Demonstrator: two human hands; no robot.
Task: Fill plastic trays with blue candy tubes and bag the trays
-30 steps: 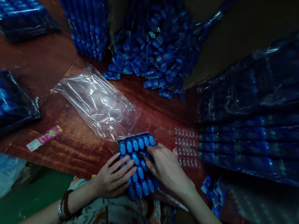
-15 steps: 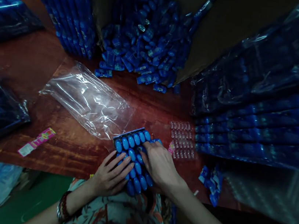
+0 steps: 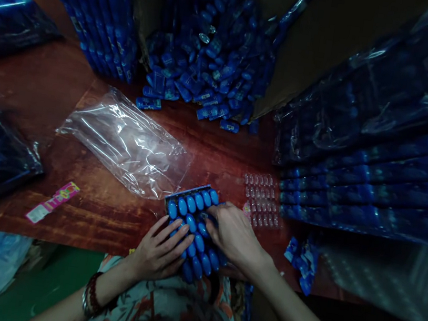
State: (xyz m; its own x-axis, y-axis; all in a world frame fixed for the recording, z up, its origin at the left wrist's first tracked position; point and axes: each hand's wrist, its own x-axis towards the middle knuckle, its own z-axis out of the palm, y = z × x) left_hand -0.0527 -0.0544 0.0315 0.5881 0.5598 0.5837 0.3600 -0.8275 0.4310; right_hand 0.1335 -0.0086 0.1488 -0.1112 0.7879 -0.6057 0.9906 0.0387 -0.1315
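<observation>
At the table's near edge lies a card [image 3: 193, 201] with rows of glossy blue oval pieces [image 3: 205, 263], tilted towards me. My left hand [image 3: 161, 251] grips its left side, fingers laid across the ovals and thumb hidden. Over the right part of the card, my right hand [image 3: 237, 235] is closed, thumb and forefinger pinched at a gap among the ovals. Whatever sits between those fingertips is too dark and covered to name.
A clear plastic bag [image 3: 124, 142] lies beyond the card. Loose blue packets [image 3: 206, 74] spill from a carton at the back. Bagged blue stacks [image 3: 372, 167] stand right, beside a clear blister sheet [image 3: 260, 199]. A pink label [image 3: 52, 202] and blue scraps [image 3: 303, 261] lie about.
The card has shifted slightly right and down. My right hand has moved slightly right along with it, still pinched, and my left hand keeps its hold.
</observation>
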